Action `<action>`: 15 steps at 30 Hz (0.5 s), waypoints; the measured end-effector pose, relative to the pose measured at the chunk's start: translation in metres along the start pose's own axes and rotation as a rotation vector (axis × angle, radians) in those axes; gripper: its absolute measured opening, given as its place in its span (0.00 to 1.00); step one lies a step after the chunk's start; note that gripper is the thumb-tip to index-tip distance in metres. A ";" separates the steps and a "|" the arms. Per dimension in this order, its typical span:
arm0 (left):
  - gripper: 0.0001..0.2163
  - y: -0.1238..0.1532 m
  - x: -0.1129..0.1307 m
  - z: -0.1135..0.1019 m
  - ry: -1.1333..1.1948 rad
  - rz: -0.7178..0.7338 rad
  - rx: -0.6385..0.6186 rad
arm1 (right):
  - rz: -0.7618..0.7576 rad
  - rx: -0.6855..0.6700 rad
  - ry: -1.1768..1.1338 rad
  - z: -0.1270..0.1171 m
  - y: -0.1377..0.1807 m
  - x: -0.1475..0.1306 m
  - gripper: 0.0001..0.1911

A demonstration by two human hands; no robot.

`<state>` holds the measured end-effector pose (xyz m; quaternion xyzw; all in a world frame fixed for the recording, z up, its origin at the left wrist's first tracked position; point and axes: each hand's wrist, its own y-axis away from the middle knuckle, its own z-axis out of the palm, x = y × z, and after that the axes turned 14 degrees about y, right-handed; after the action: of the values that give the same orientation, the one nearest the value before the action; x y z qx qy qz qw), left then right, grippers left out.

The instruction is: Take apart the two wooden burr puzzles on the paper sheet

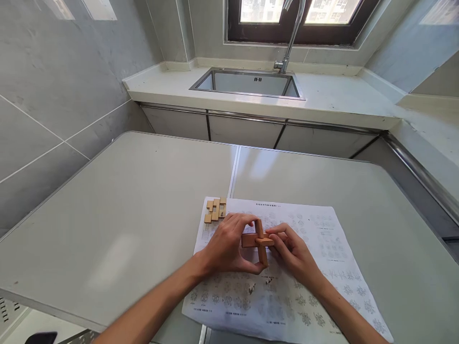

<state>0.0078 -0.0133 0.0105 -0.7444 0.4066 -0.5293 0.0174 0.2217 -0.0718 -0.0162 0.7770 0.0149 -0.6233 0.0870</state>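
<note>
Reddish-brown wooden sticks form a cross-shaped interlocking wooden puzzle (261, 241), held just above a printed paper sheet (322, 282). My left hand (225, 244) grips it from the left, fingertips on the top of the upright stick and thumb at its bottom end. From the right, my right hand (294, 251) pinches the end of a stick that points right. Its fingertips partly cover that end. Beyond my left hand, several pale wooden pieces (215, 210) with notches lie on the sheet's upper left corner; one bears a dark mark.
The sheet, printed with small diagrams, lies across the seam of a light grey table (161, 191). Behind the table is a white counter (333, 88) with a steel sink (247, 81) and a faucet (287, 52). A dark object (41, 338) is below the table's left front edge.
</note>
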 end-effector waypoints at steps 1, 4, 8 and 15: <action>0.35 0.000 0.000 0.000 -0.004 0.004 0.001 | 0.004 0.006 -0.005 0.001 0.000 -0.001 0.20; 0.34 0.000 0.001 0.001 -0.017 0.021 0.000 | 0.023 -0.010 -0.010 -0.001 -0.001 -0.004 0.21; 0.32 -0.002 0.004 0.002 -0.049 0.067 0.019 | 0.046 -0.093 -0.027 -0.007 -0.002 -0.008 0.22; 0.34 -0.001 0.001 0.002 -0.046 0.007 0.026 | -0.054 0.011 0.092 -0.007 -0.003 -0.001 0.17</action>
<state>0.0096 -0.0141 0.0107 -0.7546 0.4018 -0.5174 0.0381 0.2279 -0.0681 -0.0138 0.8046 0.0366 -0.5891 0.0649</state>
